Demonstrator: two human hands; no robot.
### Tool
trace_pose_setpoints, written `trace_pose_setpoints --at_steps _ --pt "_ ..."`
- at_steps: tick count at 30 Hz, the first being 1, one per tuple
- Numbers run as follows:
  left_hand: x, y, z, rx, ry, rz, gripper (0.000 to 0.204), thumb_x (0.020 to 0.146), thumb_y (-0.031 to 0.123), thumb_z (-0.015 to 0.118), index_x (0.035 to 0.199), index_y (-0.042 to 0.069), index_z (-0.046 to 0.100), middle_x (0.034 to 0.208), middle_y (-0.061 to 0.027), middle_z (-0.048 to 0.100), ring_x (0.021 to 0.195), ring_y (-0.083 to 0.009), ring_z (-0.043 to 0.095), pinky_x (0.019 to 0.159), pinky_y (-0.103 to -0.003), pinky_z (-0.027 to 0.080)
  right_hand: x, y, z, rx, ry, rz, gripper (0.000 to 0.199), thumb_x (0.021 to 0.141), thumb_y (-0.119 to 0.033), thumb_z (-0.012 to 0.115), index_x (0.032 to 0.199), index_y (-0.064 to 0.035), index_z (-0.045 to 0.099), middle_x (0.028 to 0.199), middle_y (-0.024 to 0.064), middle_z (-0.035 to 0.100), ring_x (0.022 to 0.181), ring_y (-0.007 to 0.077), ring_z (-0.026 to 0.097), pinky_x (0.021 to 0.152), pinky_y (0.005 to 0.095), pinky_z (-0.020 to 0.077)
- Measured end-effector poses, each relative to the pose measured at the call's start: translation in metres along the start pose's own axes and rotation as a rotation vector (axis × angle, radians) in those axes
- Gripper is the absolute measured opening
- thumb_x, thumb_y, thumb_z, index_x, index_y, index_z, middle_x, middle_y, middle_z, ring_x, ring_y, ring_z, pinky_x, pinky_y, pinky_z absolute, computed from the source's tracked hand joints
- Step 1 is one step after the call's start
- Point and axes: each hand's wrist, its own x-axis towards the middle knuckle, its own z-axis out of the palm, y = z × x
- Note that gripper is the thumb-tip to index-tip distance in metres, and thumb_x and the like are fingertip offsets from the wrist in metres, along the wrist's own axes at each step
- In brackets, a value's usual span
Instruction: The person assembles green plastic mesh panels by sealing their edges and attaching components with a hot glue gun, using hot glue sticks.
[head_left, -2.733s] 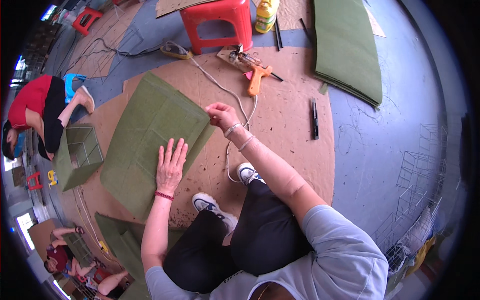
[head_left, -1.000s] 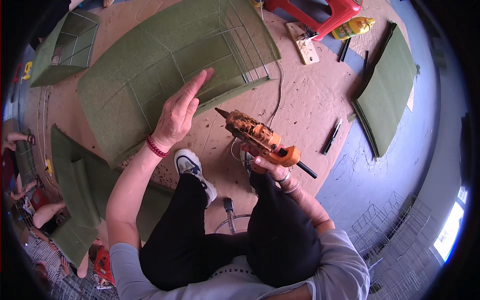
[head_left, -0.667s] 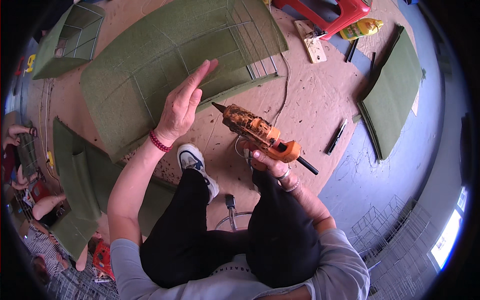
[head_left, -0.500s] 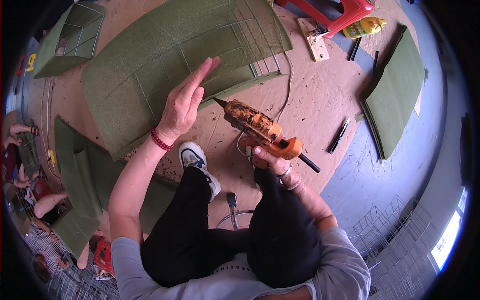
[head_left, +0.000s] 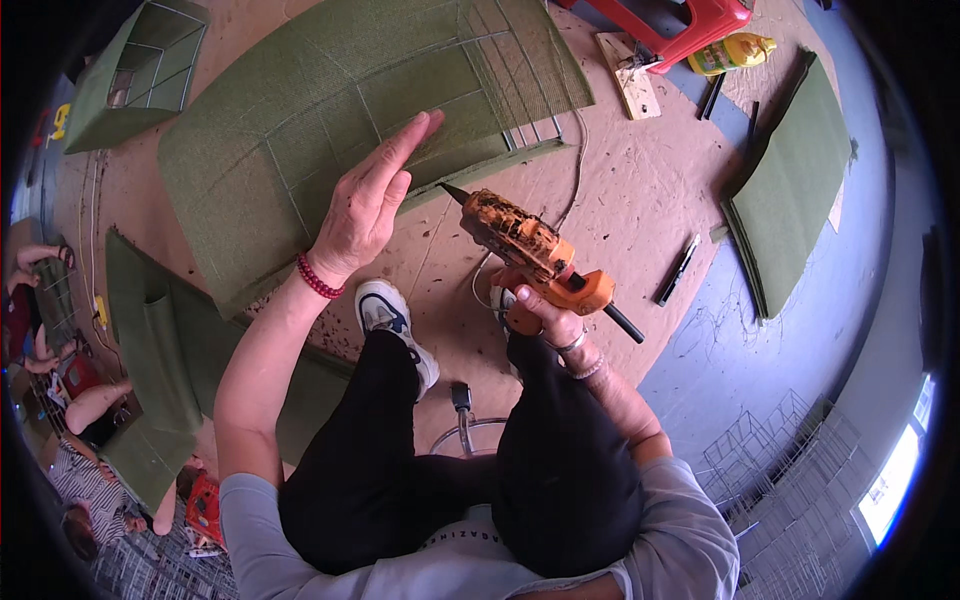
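My right hand [head_left: 545,315] is wrapped round the handle of an orange hot glue gun [head_left: 520,240], whose body is smeared with dark residue. A black glue stick [head_left: 624,323] pokes out of its back end, and its dark nozzle points up and left. My left hand [head_left: 365,210] lies flat with fingers stretched out along the near edge of a green mesh sheet [head_left: 225,190] on a wire frame. Through the mesh the metal rods [head_left: 510,70] show, most plainly at the right end. Whether my left palm presses on the sheet is hidden.
A folded green fabric stack [head_left: 790,190] lies right, near a black marker-like stick [head_left: 678,270]. Beyond are a red stool [head_left: 660,40], a yellow bottle [head_left: 733,53] and a wooden board [head_left: 628,78]. Wire frames [head_left: 790,470] pile lower right. Another person [head_left: 90,480] sits lower left beside green fabric [head_left: 160,350].
The glue gun has moved slightly right, its nozzle now a little higher and farther from my left hand. The near mesh sheet has shifted slightly; my left hand stays almost in place.
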Motion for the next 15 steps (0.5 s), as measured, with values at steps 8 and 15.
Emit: trace_pose_setpoints --at_steps 8,15 --pt "0.0 0.0 0.0 -0.004 -0.044 -0.041 0.047 0.103 0.025 0.029 0.144 0.0 0.033 0.14 -0.0185 0.046 0.131 -0.0312 0.044 0.109 -0.039 0.033 0.002 0.011 -0.013 0.006 0.011 -0.041 0.039 0.086 -0.018 0.071 0.12 -0.0062 0.057 0.108 0.0004 0.06 0.101 0.0116 0.054 0.087 0.0279 0.0446" --pt "0.0 0.0 0.001 0.0 -0.033 -0.031 0.048 0.103 0.025 0.029 0.144 0.001 0.033 0.14 -0.0188 0.046 0.13 -0.0313 0.044 0.109 -0.039 0.033 0.0 0.003 -0.008 -0.019 0.055 -0.065 0.036 0.088 -0.022 0.064 0.113 0.0012 0.054 0.103 0.0113 0.06 0.105 0.0246 0.056 0.098 0.039 0.0417"
